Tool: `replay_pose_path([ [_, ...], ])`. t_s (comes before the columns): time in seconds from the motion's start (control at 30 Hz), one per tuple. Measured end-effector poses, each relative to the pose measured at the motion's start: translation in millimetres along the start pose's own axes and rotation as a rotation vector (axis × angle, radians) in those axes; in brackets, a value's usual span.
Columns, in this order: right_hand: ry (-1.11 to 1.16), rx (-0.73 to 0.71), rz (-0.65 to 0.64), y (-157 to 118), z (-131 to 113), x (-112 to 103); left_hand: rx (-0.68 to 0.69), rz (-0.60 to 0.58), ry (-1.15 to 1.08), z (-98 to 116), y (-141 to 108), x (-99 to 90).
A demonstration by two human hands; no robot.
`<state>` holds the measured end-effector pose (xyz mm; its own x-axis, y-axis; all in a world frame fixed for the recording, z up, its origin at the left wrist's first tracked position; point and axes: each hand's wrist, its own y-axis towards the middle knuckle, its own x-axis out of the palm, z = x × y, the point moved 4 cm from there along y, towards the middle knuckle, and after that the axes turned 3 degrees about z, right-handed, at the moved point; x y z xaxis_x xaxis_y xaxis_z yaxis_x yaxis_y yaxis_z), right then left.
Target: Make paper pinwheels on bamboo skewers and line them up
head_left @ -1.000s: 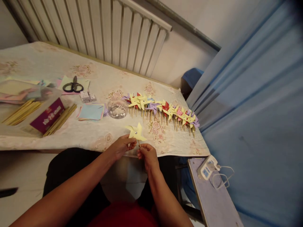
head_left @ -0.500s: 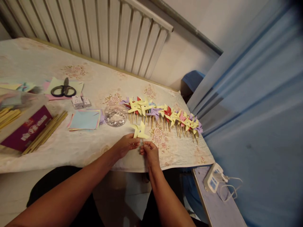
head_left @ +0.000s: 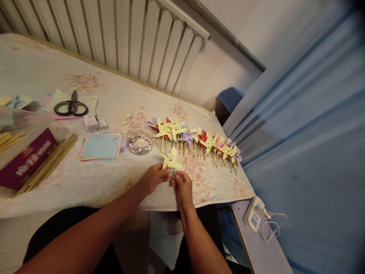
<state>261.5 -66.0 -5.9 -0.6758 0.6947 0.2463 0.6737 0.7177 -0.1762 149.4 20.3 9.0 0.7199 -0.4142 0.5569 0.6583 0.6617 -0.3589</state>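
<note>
A pale yellow paper pinwheel [head_left: 172, 159] with a small pin at its centre is held upright near the table's front edge. My left hand [head_left: 155, 178] pinches its lower left blade. Just right of it, my right hand [head_left: 182, 185] has its fingers closed round the thin stick below the blades. Behind them lies a long row of finished pinwheels [head_left: 187, 137] in yellow, purple, red and pink, their sticks pointing toward me. A round clear dish [head_left: 139, 141] of small metal pins stands left of the row, beside a stack of coloured paper squares [head_left: 99, 145].
Black scissors [head_left: 71, 108] rest on paper at the left, near two small white boxes [head_left: 95, 122]. Wooden sticks [head_left: 48, 163] and a purple-labelled plastic bag [head_left: 28, 160] lie farther left. A white power strip [head_left: 254, 214] sits on a lower surface at right.
The view has shifted slightly. Both hands still hold the yellow pinwheel, which appears a little farther right and more turned toward the camera.
</note>
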Motion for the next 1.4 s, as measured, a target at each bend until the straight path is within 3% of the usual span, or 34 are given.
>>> replay_pose_path([
  [1.4,-0.082,-0.020,-0.067,1.0,3.7,-3.6,0.032,0.000,0.005,-2.9,8.0,-2.6],
])
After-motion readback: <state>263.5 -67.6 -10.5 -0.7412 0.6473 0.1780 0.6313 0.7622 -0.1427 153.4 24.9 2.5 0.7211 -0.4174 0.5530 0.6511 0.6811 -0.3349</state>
